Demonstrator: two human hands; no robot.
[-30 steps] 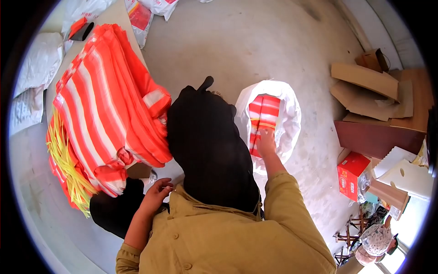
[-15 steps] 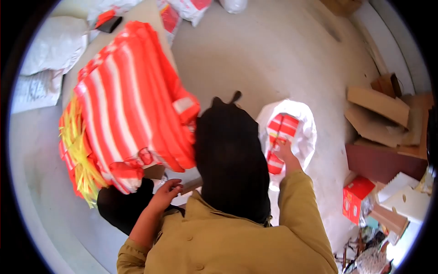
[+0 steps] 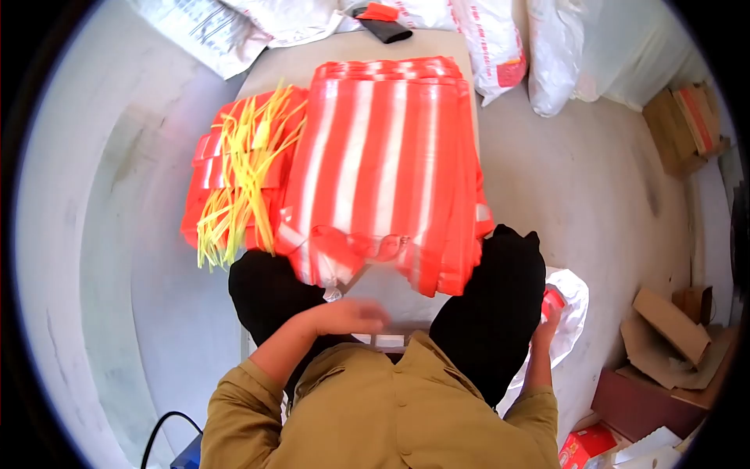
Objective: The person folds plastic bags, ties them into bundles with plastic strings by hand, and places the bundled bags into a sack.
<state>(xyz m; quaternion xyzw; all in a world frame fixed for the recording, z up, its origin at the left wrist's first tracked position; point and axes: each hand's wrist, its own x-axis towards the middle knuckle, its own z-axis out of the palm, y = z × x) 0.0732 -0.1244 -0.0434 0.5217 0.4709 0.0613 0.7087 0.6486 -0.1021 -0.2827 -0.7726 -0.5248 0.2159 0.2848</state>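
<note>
Reaching low to the right of the stack [image 3: 371, 156], we have the fingertips of our right hand [image 3: 545, 327] at a small red bundle [image 3: 552, 303] in the mouth of the white bag [image 3: 576, 301]. The bundle lies right at those fingers, just beyond them; whether they are clamped on it or only touching, we cannot tell, as little of it shows.

Our left hand [image 3: 351, 316] is just below the stack's near edge, palm turned inward over our lap, with the fingers pointing right. They are blurred, so we cannot tell whether they are together or apart, and we see nothing held in them. The stack's loose, crumpled lower corners are the cloth nearest to them.

Our black knees flank the stack's near end, the left knee [image 3: 269, 285] below its left corner and the right knee [image 3: 500, 301] below its right.

The stack is striped red and white, flat on the tan table [image 3: 293, 66]. Against its left side is a red pile [image 3: 207, 156], with yellow strips [image 3: 250, 168] strewn over it. Beyond the stack's far edge lies a dark thing [image 3: 384, 30] with an orange patch, and plastic sacks [image 3: 488, 51] stand past its far right corner. Well off to its lower right are an open carton [image 3: 664, 332] and a red box [image 3: 586, 445].
</note>
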